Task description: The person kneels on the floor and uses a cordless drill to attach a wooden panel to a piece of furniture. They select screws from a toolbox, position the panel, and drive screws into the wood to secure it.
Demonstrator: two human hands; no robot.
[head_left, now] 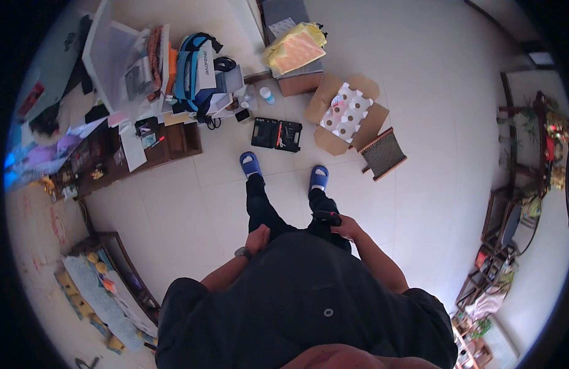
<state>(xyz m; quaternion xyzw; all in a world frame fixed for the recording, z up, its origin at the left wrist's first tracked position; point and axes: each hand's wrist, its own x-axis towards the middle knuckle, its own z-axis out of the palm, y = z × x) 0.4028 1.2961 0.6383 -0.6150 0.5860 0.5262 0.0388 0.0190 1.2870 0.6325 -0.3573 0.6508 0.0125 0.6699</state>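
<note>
At my right thigh, my right hand is closed round a dark, elongated object with a small reddish spot; its kind is unclear. My left hand, below a wristwatch, is curled closed against the front of my body. Whatever its fingers may hold is hidden. On the floor ahead of my blue slippers lies an opened black tool case with small tools inside.
Ahead to the right are an opened cardboard box with a white holed insert and a low woven stool. A yellow bag rests on a block farther off. To the left stands a cluttered wooden desk with a blue backpack beside it.
</note>
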